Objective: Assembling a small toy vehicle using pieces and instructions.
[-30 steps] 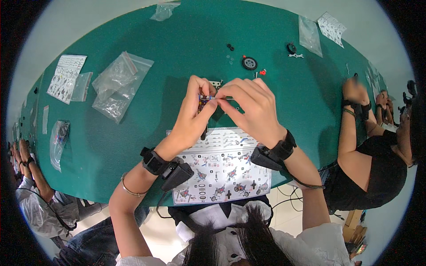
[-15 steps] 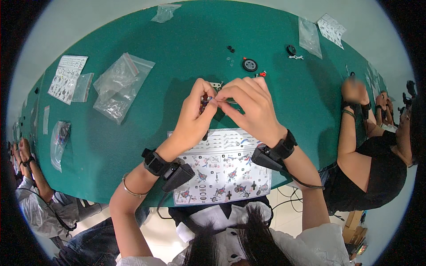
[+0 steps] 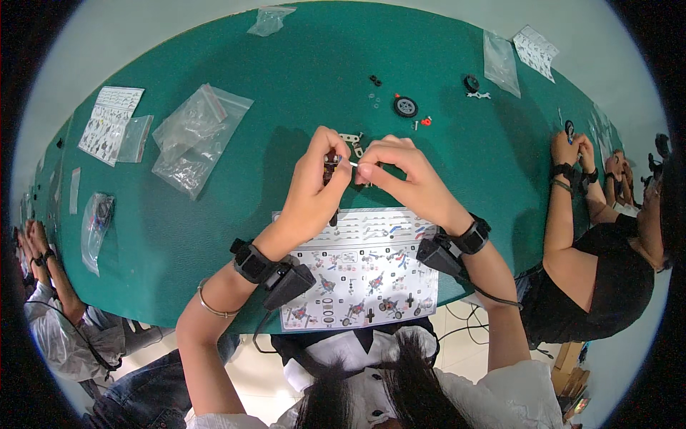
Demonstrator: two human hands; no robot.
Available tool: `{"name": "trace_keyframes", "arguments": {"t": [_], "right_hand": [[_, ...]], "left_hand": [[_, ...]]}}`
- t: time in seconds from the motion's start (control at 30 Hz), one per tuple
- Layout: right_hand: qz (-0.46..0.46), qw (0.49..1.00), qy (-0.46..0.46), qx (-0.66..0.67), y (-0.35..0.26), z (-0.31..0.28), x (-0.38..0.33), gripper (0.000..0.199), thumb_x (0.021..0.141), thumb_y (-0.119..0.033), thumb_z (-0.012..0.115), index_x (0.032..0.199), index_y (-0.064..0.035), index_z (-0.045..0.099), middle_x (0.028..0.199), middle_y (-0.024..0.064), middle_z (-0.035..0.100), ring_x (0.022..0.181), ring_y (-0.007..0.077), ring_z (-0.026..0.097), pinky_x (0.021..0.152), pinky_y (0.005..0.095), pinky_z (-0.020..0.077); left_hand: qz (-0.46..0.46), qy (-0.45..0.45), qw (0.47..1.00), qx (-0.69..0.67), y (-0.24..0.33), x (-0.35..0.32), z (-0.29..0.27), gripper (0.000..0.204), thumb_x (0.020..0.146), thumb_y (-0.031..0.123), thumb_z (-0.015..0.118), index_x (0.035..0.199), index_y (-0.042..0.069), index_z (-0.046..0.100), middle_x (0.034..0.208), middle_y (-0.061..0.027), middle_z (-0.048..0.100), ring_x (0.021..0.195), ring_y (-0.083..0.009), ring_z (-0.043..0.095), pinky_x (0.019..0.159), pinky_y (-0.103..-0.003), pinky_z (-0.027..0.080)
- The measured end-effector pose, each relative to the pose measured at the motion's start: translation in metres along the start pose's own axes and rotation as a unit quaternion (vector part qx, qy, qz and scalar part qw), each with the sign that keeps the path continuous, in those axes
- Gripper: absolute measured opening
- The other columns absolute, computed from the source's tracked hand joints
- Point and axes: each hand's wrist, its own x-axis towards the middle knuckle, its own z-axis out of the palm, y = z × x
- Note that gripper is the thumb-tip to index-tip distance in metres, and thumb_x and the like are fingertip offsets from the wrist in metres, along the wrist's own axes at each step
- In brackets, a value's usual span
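My left hand [image 3: 312, 187] is closed around a small dark model assembly [image 3: 330, 171] with shiny metal bits, mostly hidden by the fingers. Thumb and forefinger of my right hand [image 3: 409, 177] pinch a thin shiny rod [image 3: 353, 164], which reaches across to the left fingertips. Whether it is a tool or a part is too small to tell. Just beyond the hands lie pale perforated strips [image 3: 349, 138]. Below the wrists, a printed picture instruction sheet [image 3: 336, 261] lies at the table's near edge.
Farther out on the green table [image 3: 236, 236] are a black wheel [image 3: 406, 106], red pieces [image 3: 426, 121], small black rings [image 3: 375, 80] and a flat wrench [image 3: 478, 95] beside another wheel [image 3: 471, 83]. Clear bags [image 3: 196, 146] lie left. A co-worker's hands [image 3: 572, 149] are at the right.
My right hand has turned and its fingers have folded closer together around the rod. The left hand keeps its hold on the assembly, almost in place.
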Motion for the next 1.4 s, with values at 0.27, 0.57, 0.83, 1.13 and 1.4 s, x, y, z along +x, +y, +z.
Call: {"name": "trace_keyframes", "arguments": {"t": [0.27, 0.57, 0.83, 1.13, 1.4], "right_hand": [[-0.038, 0.988, 0.094, -0.119, -0.005, -0.002, 0.000, 0.010, 0.085, -0.019, 0.070, 0.083, -0.0093, 0.069, 0.092, 0.0034, 0.067, 0.093, 0.0222, 0.059, 0.089, 0.0385, 0.0355], [0.070, 0.997, -0.010, 0.035, 0.003, -0.007, -0.002, 0.013, 0.093, -0.020, 0.060, 0.086, -0.0094, 0.066, 0.088, 0.0010, 0.067, 0.091, 0.0202, 0.058, 0.092, 0.0378, 0.0354], [0.009, 0.994, 0.060, -0.089, -0.004, -0.006, -0.003, 0.013, 0.091, -0.022, 0.063, 0.087, -0.0099, 0.065, 0.088, 0.0010, 0.066, 0.093, 0.0208, 0.058, 0.100, 0.0413, 0.0321], [0.014, 0.997, 0.011, -0.075, -0.001, -0.012, -0.002, 0.010, 0.089, -0.021, 0.067, 0.084, -0.0120, 0.067, 0.088, 0.0004, 0.063, 0.098, 0.0206, 0.057, 0.105, 0.0447, 0.0278], [-0.008, 0.989, 0.078, -0.122, -0.007, -0.009, -0.002, 0.009, 0.088, -0.021, 0.068, 0.086, -0.0114, 0.067, 0.092, 0.0007, 0.065, 0.099, 0.0211, 0.058, 0.107, 0.0478, 0.0270]], "left_hand": [[-0.071, -0.038, 0.997, 0.022, 0.004, 0.001, -0.002, 0.012, 0.098, 0.010, 0.052, 0.089, 0.003, 0.048, 0.081, -0.0004, 0.043, 0.073, -0.0070, 0.037, 0.065, -0.024, 0.032], [-0.038, -0.010, 0.999, 0.001, 0.006, 0.001, 0.003, 0.012, 0.098, 0.011, 0.053, 0.089, 0.004, 0.048, 0.081, -0.0017, 0.044, 0.073, -0.0094, 0.039, 0.068, -0.025, 0.033], [-0.057, -0.017, 0.998, 0.002, 0.008, 0.003, -0.001, 0.015, 0.098, 0.014, 0.055, 0.089, 0.003, 0.049, 0.077, 0.0002, 0.045, 0.070, -0.0060, 0.039, 0.062, -0.024, 0.032], [-0.055, -0.005, 0.998, -0.004, 0.008, 0.002, 0.003, 0.017, 0.097, 0.013, 0.056, 0.088, 0.001, 0.049, 0.072, 0.0001, 0.044, 0.068, -0.0058, 0.039, 0.060, -0.025, 0.032], [-0.077, -0.036, 0.996, 0.007, 0.010, 0.003, -0.001, 0.023, 0.098, 0.017, 0.057, 0.085, 0.000, 0.050, 0.072, -0.0001, 0.045, 0.069, -0.0065, 0.038, 0.060, -0.025, 0.033]]}}
